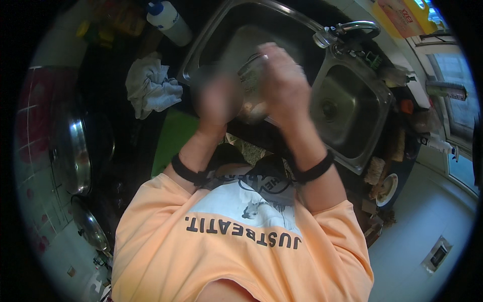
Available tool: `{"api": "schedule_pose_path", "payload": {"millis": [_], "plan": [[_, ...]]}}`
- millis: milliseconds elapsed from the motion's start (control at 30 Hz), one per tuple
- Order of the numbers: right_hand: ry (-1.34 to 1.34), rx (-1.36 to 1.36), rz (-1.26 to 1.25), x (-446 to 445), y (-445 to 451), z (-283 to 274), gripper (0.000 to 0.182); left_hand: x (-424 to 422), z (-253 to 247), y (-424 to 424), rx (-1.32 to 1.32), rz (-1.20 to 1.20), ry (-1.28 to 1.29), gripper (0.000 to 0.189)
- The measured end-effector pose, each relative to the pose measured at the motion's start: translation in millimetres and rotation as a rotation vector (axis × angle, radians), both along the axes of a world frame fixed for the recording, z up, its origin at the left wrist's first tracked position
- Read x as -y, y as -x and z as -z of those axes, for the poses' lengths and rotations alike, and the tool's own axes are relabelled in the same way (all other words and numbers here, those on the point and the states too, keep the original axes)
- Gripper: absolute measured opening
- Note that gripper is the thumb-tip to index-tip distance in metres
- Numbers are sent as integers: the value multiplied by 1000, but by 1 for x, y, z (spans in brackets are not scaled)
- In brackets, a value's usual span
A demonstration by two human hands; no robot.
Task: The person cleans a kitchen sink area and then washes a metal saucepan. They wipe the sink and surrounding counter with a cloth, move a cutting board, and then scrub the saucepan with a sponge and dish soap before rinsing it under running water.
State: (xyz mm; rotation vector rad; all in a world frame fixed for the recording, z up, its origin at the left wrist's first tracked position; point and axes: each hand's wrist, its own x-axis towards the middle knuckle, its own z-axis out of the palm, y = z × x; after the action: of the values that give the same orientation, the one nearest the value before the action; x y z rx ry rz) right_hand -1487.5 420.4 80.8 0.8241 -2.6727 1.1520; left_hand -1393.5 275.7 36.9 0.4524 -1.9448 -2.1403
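Both my hands are raised over the near edge of a double-bowl stainless steel sink (230,13). My right hand (285,85) has its fingers around the right side of a roundish, shiny vessel (251,88) with a thin rim. Motion blur leaves the vessel's exact kind unclear. Along its left side is my left hand (217,96), heavily blurred, so its fingers and grip cannot be made out. Behind the hands lies the larger sink bowl (245,36), while the smaller bowl (345,104) with its drain is to the right.
A crumpled pale cloth (151,87) and a white bottle with a blue cap (169,24) lie left of the sink. A chrome tap (351,28) rises behind. To the right are a yellow jug (405,17), a scrub brush (374,170) and a small dish (387,190). Lids (77,156) hang left.
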Motion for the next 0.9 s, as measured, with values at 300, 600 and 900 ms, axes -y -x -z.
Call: {"api": "schedule_pose_path", "payload": {"millis": [300, 600, 900], "plan": [[-268, -281, -161, 41, -44, 3, 38, -1, -9, 3, 101, -144, -143, 18], [212, 287, -168, 13, 14, 18, 34, 41, 31, -14, 12, -164, -342, 19], [-121, -92, -435, 65, 3, -42, 22, 97, 29, -33, -196, 143, -523, 31]]}}
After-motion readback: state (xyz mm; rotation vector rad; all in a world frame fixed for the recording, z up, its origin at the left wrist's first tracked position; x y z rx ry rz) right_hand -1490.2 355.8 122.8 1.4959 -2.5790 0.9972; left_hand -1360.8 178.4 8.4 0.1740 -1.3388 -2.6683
